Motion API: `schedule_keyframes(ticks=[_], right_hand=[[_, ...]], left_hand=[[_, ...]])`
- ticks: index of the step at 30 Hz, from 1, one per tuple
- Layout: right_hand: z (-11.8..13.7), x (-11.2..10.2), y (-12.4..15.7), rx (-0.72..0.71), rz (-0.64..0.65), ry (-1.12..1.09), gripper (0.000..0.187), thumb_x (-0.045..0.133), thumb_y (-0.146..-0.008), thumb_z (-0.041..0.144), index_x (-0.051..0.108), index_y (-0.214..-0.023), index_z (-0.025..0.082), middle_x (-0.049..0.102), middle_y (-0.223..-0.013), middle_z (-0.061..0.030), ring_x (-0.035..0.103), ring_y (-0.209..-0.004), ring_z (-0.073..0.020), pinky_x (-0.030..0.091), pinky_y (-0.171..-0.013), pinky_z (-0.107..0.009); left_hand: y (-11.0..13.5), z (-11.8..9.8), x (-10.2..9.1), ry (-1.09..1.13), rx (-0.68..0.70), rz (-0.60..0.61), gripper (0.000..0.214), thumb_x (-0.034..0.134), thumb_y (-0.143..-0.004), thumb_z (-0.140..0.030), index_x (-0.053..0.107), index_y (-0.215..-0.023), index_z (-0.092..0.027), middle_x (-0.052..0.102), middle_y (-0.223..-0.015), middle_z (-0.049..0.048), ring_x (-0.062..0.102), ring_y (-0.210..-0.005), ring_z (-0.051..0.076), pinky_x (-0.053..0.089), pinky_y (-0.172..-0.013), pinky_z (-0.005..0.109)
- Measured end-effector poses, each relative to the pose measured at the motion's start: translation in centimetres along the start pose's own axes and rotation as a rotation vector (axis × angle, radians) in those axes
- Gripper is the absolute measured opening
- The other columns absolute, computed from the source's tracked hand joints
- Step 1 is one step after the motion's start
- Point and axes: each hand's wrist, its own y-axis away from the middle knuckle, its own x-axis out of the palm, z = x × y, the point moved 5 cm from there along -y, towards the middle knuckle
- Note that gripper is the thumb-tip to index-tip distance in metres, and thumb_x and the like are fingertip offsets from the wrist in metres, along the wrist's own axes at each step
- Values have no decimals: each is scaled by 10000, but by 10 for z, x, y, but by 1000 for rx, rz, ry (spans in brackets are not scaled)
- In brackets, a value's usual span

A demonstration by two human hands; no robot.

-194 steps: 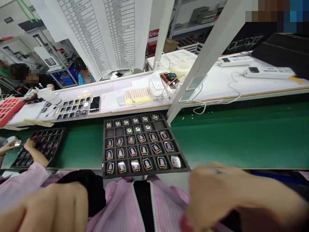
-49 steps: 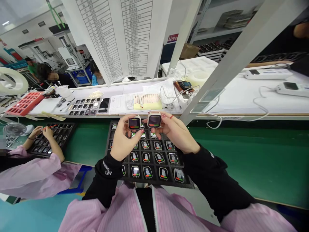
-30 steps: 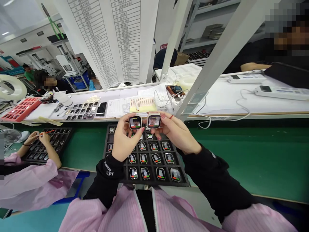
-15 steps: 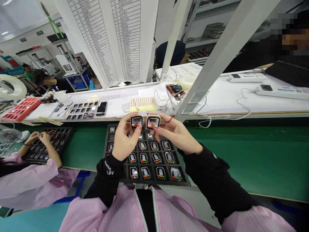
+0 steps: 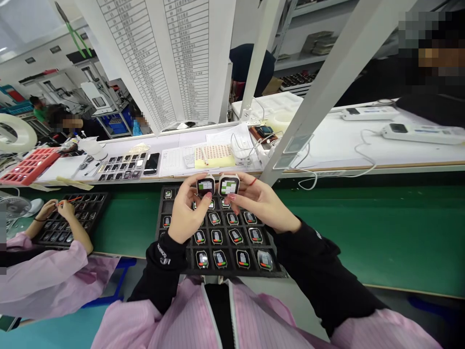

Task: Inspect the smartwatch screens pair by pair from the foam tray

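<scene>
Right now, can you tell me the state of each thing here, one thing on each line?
left hand: raised over the tray, gripping the left watch.
right hand: raised, gripping the right watch.
left watch: held up, screen lit green and white.
right watch: held up, screen lit the same.
black tray: flat on the green belt, near rows filled with lit watches.
green belt: bare at right.
co-worker's hands: on another tray.

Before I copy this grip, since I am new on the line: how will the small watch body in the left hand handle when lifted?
The watch body probably feels light: the left hand holds it up by fingers alone. It looks rigid, a boxy case. Its glossy lit screen suggests it may be slippery and scratch-prone; the right hand grips its own unit by the edges too.
</scene>
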Motion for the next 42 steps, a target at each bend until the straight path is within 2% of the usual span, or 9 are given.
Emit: schedule_keyframes(ticks=[9, 15, 18, 23, 26, 29, 32, 37, 42], right_hand=[[-4, -2, -3, 20, -13, -24, 431, 667, -903, 417, 580, -1247, 172, 610, -742, -2, 540, -551, -104, 478, -504, -249], [-11, 0, -5, 21, -10, -63, 464, 737, -847, 348, 555, -1248, 201, 636, -994, -65, 593, -701, -133, 501, -517, -242], [-18, -2, -4, 61, 13, -45, 476, 733, -848, 334, 550, -1266, 202, 624, -1026, -69, 584, -721, -133, 516, -541, -249], [-51, -23, 4, 222, 72, -8, 671, 757, -807, 331, 440, -1394, 262, 588, -1185, -79, 609, -854, -158, 562, -629, -277], [-92, -52, 12, 351, 68, 91, 730, 759, -790, 352, 413, -1418, 215, 620, -981, -46, 631, -841, -172, 577, -724, -322], [-138, -89, 18, 417, -4, 282, 715, 717, -798, 386, 440, -1408, 136, 589, -786, -7, 634, -791, -192, 570, -741, -347], [-174, -122, 18, 430, -109, 669, 679, 656, -817, 336, 459, -1409, 68, 580, -665, 4, 607, -674, -203, 540, -706, -360], [-201, -137, 7, 392, -160, 1080, 627, 604, -858, 290, 475, -1432, 74, 663, -780, -61, 650, -779, -239, 525, -793, -346], [-203, -138, 2, 388, -263, 1309, 483, 561, -897, 281, 585, -1343, 99, 620, -1195, -203, 589, -1104, -352, 475, -970, -466]], left_hand=[[-1, 2, 0, 5, -7, -3, 333, 635, -889, -253, 571, -1215, -219, 608, -1243, 80, 626, -1013, 185, 530, -845, 283], [-4, 12, -4, 3, -37, -71, 257, 653, -874, -274, 606, -1118, -206, 628, -1153, 66, 623, -959, 165, 522, -827, 263], [-2, 22, -8, -5, -73, -69, 264, 662, -872, -297, 603, -1116, -213, 625, -1119, 58, 617, -947, 155, 519, -837, 257], [7, 67, -22, 29, -245, 7, 473, 728, -810, -333, 539, -1232, -230, 609, -1164, 75, 626, -943, 158, 535, -808, 259], [13, 115, -41, -48, -372, 11, 560, 733, -772, -252, 513, -1283, -191, 627, -1099, 86, 634, -861, 148, 534, -768, 258], [18, 165, -63, -351, -514, 1, 568, 678, -786, -171, 501, -1326, -155, 648, -966, 66, 601, -694, 131, 514, -688, 264], [19, 199, -78, -714, -586, 36, 542, 700, -782, -170, 544, -1301, -156, 653, -923, 57, 612, -743, 161, 508, -765, 291], [11, 222, -78, -874, -585, 106, 525, 715, -784, -206, 574, -1289, -175, 642, -954, 77, 585, -994, 241, 460, -922, 337], [6, 221, -73, -996, -556, 108, 669, 742, -772, -272, 496, -1392, -216, 496, -1261, 147, 424, -1226, 326, 359, -1042, 432]])
